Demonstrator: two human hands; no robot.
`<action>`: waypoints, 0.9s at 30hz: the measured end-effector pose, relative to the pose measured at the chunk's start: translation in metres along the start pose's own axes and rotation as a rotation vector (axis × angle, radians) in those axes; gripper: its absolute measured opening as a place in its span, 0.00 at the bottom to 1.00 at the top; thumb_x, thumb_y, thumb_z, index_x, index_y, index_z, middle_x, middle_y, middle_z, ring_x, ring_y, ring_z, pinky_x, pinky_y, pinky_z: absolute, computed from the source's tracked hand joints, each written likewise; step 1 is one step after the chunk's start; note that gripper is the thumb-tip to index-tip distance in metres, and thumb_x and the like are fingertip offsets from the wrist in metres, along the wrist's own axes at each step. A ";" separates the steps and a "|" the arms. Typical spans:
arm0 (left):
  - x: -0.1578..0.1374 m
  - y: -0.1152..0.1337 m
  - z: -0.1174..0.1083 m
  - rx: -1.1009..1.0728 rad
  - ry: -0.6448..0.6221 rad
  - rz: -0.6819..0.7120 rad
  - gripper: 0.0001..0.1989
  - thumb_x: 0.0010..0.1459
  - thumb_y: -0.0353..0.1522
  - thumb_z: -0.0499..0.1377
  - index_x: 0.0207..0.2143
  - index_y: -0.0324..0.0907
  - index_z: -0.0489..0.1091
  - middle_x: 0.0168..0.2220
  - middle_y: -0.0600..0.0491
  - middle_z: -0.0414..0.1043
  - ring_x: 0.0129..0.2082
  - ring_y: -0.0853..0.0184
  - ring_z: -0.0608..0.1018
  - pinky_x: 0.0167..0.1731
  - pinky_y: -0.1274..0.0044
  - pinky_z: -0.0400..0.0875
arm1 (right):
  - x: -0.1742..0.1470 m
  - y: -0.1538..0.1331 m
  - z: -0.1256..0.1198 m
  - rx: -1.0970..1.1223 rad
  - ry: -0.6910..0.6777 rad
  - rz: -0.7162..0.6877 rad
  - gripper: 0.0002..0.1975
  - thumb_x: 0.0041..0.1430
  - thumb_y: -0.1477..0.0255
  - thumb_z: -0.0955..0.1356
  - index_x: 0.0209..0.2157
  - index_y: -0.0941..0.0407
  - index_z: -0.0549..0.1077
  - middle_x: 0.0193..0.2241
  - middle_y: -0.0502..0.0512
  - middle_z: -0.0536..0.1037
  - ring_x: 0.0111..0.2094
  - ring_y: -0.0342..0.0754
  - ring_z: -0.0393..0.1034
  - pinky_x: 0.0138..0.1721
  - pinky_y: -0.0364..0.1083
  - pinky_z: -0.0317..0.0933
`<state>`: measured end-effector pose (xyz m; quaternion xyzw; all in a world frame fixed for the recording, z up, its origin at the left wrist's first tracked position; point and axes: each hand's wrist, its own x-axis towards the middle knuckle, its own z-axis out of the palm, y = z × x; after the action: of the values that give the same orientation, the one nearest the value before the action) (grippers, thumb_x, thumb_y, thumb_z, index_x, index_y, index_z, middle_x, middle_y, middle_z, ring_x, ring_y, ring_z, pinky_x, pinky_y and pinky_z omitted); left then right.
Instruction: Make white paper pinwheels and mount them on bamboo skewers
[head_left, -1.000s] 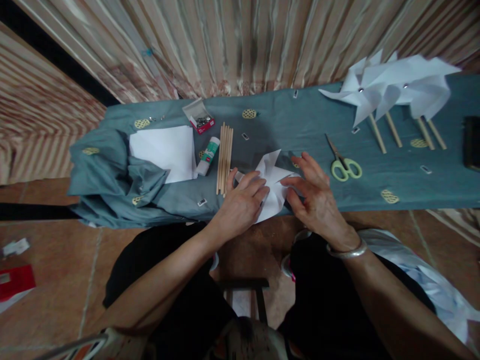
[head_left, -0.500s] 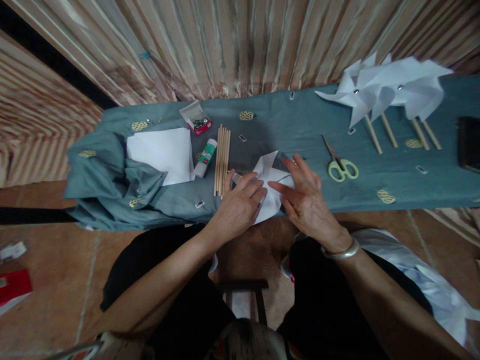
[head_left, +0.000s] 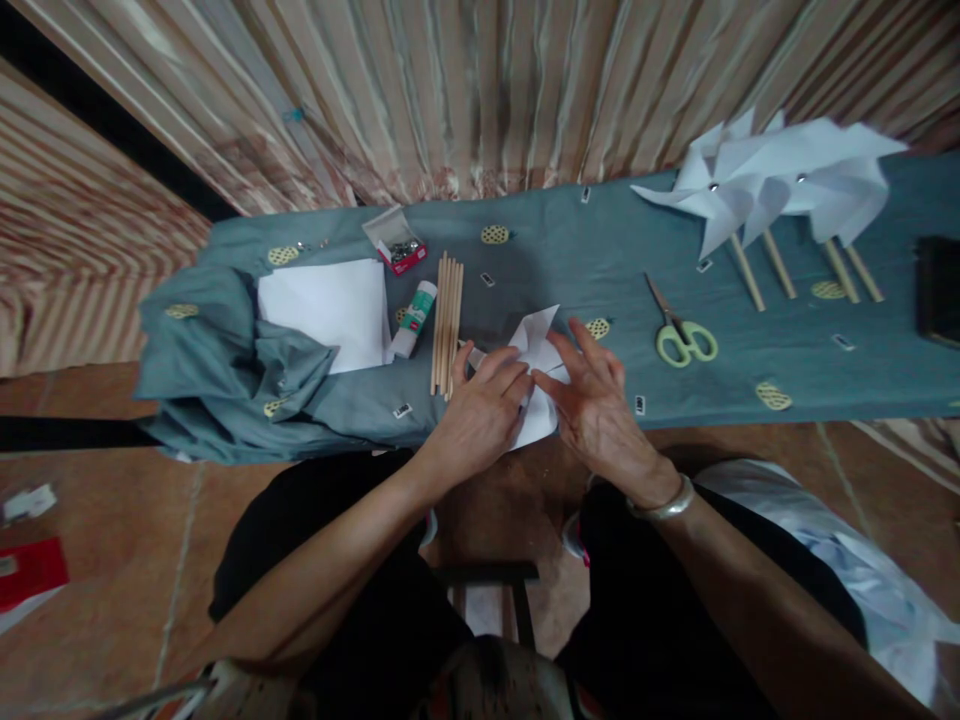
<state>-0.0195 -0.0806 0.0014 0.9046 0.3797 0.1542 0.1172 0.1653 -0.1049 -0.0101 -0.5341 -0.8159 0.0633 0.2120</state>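
A white paper pinwheel (head_left: 535, 418) with folded blades lies at the front edge of the cloth-covered table, without a stick. My left hand (head_left: 486, 405) grips it from the left, fingertips pressed down near its centre. From the right, my right hand (head_left: 596, 400) holds a folded blade, its thumb reaching to the centre and its other fingers over the paper. Both hands partly hide the folds. Just left of the pinwheel lies a row of thin wooden sticks (head_left: 448, 320). Green-handled scissors (head_left: 681, 335) rest to the right of my right hand.
A glue stick (head_left: 414, 318) lies beside a stack of white paper (head_left: 326, 310). Behind them stands an open small box of metal pins (head_left: 400, 248). Several pinwheels on sticks (head_left: 787, 185) lie at the back right. A dark object (head_left: 939, 290) sits at the right edge.
My right hand has moved left and inward over the pinwheel, drawing the right blade closer to the centre. My left hand stays pressed on the paper.
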 end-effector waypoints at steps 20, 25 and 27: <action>0.002 0.000 -0.003 0.018 -0.009 0.009 0.15 0.60 0.26 0.53 0.48 0.40 0.70 0.53 0.45 0.73 0.62 0.55 0.64 0.63 0.47 0.41 | 0.005 0.007 -0.005 0.036 -0.024 0.027 0.18 0.62 0.78 0.59 0.48 0.55 0.74 0.65 0.60 0.58 0.69 0.59 0.40 0.61 0.64 0.47; 0.002 0.001 -0.004 0.021 -0.018 0.002 0.15 0.60 0.26 0.53 0.48 0.41 0.70 0.53 0.45 0.73 0.62 0.54 0.64 0.63 0.47 0.42 | 0.006 0.005 -0.008 0.019 -0.035 0.020 0.19 0.63 0.79 0.58 0.50 0.56 0.73 0.66 0.62 0.57 0.69 0.59 0.40 0.61 0.63 0.48; 0.002 0.000 -0.003 0.025 -0.014 0.004 0.15 0.60 0.26 0.53 0.48 0.41 0.70 0.53 0.46 0.73 0.63 0.54 0.64 0.63 0.47 0.43 | 0.007 0.004 -0.007 0.016 -0.047 0.015 0.19 0.63 0.78 0.58 0.50 0.56 0.73 0.65 0.61 0.58 0.69 0.59 0.40 0.61 0.63 0.48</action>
<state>-0.0193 -0.0790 0.0042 0.9078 0.3791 0.1435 0.1080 0.1695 -0.0977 -0.0035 -0.5370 -0.8161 0.0837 0.1966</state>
